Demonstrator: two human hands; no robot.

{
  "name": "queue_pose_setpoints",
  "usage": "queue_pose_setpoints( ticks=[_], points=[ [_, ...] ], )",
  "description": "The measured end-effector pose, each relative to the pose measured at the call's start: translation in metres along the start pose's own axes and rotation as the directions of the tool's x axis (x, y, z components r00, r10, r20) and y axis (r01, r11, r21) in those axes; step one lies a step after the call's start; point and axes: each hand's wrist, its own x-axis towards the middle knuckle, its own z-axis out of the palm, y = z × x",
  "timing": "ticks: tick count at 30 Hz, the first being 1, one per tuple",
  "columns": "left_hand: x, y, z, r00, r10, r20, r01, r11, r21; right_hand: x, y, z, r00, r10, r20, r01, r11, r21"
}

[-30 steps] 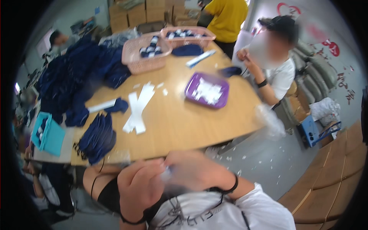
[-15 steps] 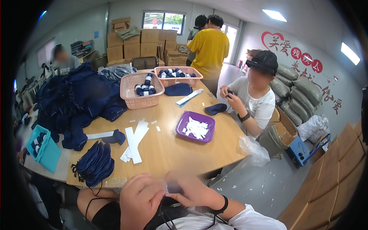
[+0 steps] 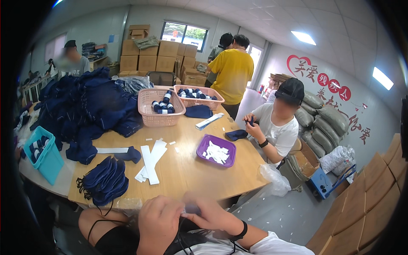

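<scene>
My left hand [image 3: 159,216] and my right hand [image 3: 210,212] meet above my lap at the table's near edge, fingers pinched together. A small whitish bit and something dark show between the fingertips, too blurred and covered to name. Thin dark cords [image 3: 182,241] hang just below them. On the table to the left lies a stack of navy eye masks [image 3: 104,180] with dark cords trailing off the edge. Beyond are crossed white strips [image 3: 151,163], and a purple tray [image 3: 233,158] of small white labels [image 3: 216,152].
A navy fabric heap [image 3: 95,106] covers the table's far left, near a teal basket [image 3: 55,161]. Two pink baskets [image 3: 148,121] hold rolled navy bundles. A co-worker [image 3: 276,131] across the right side handles a dark item. Stacked cartons [image 3: 361,208] line the right.
The view has shifted slightly, so the table sits a little lower in it. My hands stay pinched together in the same pose. The co-worker's hands have moved slightly.
</scene>
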Motion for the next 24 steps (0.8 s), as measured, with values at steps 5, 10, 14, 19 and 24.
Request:
queue_pose_setpoints(
  ticks=[5,10,14,19,24],
  points=[
    [-0.001,-0.008,-0.012,1.0,0.006,0.02,-0.006,1.0,0.027,0.004,-0.004,0.006,0.999,0.031,0.024,-0.031,0.999,0.014],
    [0.001,-0.025,-0.016,0.994,0.036,0.101,-0.023,0.991,-0.128,0.006,-0.014,0.007,1.0,-0.006,0.027,0.011,0.984,-0.175],
    [0.0,-0.034,-0.009,0.994,0.031,0.103,-0.008,0.977,-0.214,0.007,-0.017,0.008,1.0,0.003,-0.015,-0.005,0.985,-0.17],
    [0.001,-0.033,-0.005,0.996,0.038,0.082,-0.027,0.991,-0.131,0.007,-0.008,0.013,0.996,0.092,0.01,-0.092,0.996,0.002],
    [-0.003,-0.028,0.002,0.994,0.062,0.092,-0.061,0.998,-0.009,0.001,0.01,0.019,0.994,0.108,-0.017,-0.107,0.993,0.051]
  ],
)
